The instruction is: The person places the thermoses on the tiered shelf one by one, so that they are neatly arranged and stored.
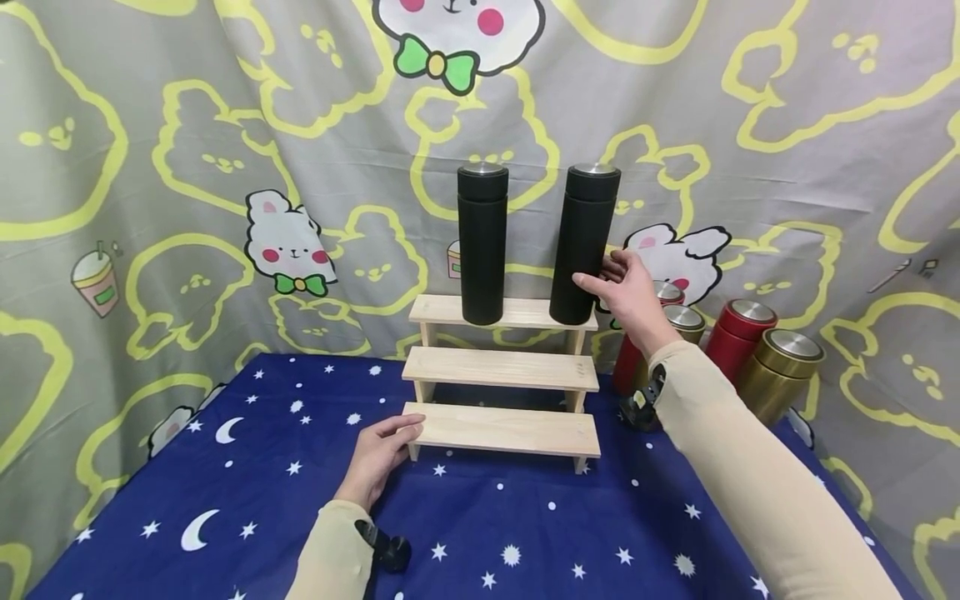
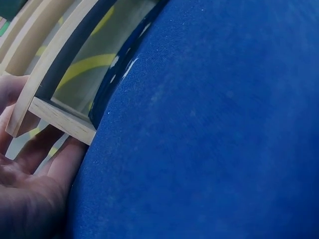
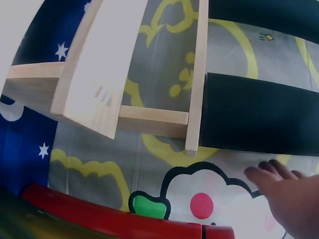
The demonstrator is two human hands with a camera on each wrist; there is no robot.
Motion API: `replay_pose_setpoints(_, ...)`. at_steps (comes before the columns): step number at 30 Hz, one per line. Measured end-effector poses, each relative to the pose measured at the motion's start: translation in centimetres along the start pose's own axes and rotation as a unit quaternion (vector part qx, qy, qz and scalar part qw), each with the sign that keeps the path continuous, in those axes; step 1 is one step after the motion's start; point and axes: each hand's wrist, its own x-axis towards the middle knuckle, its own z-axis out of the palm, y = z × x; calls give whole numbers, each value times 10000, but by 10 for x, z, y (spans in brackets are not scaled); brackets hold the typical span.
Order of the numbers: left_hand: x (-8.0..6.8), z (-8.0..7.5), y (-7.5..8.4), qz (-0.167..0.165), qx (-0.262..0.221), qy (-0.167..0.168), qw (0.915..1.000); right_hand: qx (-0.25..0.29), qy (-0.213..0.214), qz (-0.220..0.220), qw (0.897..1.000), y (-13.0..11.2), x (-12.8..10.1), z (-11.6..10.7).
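Resting open-fingered against the right black flask, the right hand grips nothing. Left hand lies flat, steadying the wooden rack. Smooth and tall, the flask probably tips easily; hold mid-body.

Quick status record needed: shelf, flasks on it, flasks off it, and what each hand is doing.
shelf: three-step wooden shelf on starry blue cloth
top step: two black flasks, left black flask and right black flask, upright
lower steps: bare
off shelf: red flasks and gold flasks, right of shelf
right hand: open, fingers at right black flask's side
left hand: open, touching bottom step's left end
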Motion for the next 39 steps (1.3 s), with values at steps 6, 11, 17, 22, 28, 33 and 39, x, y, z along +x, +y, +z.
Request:
replay_pose_setpoints(6,0,2,2,24,60,27,10000,-214,417,85,9989,0,-18,-4)
replay_pose_setpoints(11,1,3,3,39,64,6,10000,-335,702,-3,9970,1,-42,-8)
replay_pose_setpoints(17,2,2,5,21,77,53,10000,-485,610,-321,9964,4,-68,-12)
replay_pose_setpoints(22,3,0,6,17,113,90,9999,-655,454,-522,9955,8,-78,-13)
replay_pose_setpoints(28,0,-1,5,-44,116,107,9999,-623,212,-671,9956,17,-91,-15)
replay_pose_setpoints(33,0,1,4,-60,99,94,9999,-379,42,-756,9964,30,-107,-19)
replay_pose_setpoints(39,0,0,3,-52,137,112,9998,-354,487,-447,9972,45,-127,-25)
